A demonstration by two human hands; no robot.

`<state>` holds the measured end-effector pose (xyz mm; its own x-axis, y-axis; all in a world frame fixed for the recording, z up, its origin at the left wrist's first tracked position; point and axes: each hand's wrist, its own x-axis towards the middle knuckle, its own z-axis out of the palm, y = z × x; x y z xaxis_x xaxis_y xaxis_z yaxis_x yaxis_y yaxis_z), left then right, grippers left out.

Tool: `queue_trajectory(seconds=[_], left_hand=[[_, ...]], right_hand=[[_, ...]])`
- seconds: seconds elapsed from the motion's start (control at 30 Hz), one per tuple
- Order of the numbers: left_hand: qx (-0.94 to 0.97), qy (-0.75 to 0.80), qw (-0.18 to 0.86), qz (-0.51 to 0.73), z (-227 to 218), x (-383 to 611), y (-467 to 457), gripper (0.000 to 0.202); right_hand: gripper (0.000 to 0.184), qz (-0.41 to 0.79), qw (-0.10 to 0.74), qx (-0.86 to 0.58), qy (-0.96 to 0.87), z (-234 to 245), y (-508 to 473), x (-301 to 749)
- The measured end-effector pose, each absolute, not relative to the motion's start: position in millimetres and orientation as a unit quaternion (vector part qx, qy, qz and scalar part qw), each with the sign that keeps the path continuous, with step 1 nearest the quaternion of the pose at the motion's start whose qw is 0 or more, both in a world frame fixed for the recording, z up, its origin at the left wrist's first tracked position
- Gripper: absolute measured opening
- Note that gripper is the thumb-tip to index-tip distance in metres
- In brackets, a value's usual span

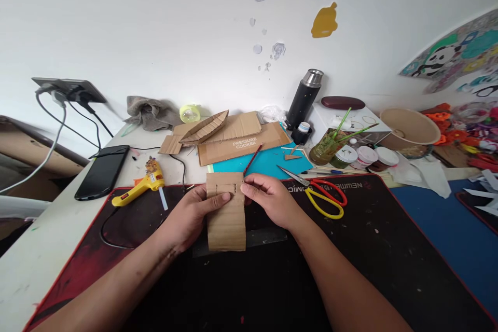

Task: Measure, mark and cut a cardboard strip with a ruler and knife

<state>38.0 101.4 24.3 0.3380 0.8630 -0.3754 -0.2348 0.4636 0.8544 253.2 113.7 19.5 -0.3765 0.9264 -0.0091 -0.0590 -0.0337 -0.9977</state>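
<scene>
A rectangular piece of corrugated cardboard (226,220) lies upright on the black desk mat (350,249) in front of me. My left hand (192,215) grips its left edge, thumb pressed across the upper part. My right hand (268,198) is closed in a pinch on a thin red pencil (252,160), whose tip rests at the cardboard's top right corner. Pencil lines show near the cardboard's top edge.
Red-and-yellow scissors (321,194) lie right of my hands, a yellow glue gun (142,184) and black phone (101,171) to the left. Behind are cardboard sheets (241,142), a cardboard boat (204,128), a black flask (305,97), paint jars (361,155) and a paper bowl (408,127).
</scene>
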Motion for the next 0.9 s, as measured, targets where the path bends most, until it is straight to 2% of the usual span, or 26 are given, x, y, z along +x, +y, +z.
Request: queue_trajectory(seconds=[0.9], left_hand=[[0.374, 0.453, 0.717, 0.376, 27.3, 39.5, 101.3, 0.052]], right_hand=[[0.043, 0.594, 0.397, -0.384, -0.585, 13.3, 113.2, 250.9]])
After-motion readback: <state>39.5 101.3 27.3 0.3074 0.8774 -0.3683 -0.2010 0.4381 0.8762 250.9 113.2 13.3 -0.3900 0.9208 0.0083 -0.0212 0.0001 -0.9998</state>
